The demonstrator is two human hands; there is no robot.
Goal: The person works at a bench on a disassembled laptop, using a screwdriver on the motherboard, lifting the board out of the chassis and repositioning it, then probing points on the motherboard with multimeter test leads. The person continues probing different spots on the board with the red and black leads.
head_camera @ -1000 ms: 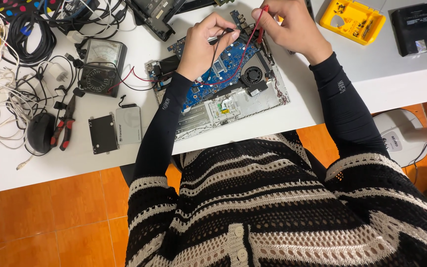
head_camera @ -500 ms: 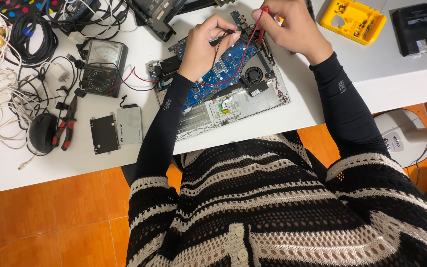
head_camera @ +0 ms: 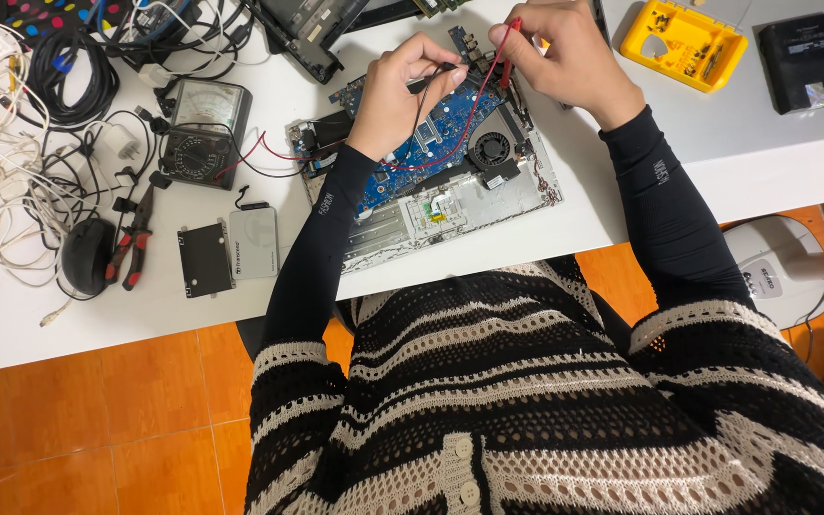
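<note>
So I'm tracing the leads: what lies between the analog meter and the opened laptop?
In the head view, red and black lead wires cross bare white table from the analog meter to the opened laptop.

The person wears a loose open-knit top in black and cream horizontal stripes (head_camera: 526, 381) with cream buttons down the front, over tight black long sleeves (head_camera: 312, 248) reaching the wrists, each bearing small pale lettering along the forearm.

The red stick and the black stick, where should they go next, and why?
Probably hold both tips steady on the blue circuit board. The left hand pinches the black probe, the right hand the red probe, both wired towards the meter.
</note>
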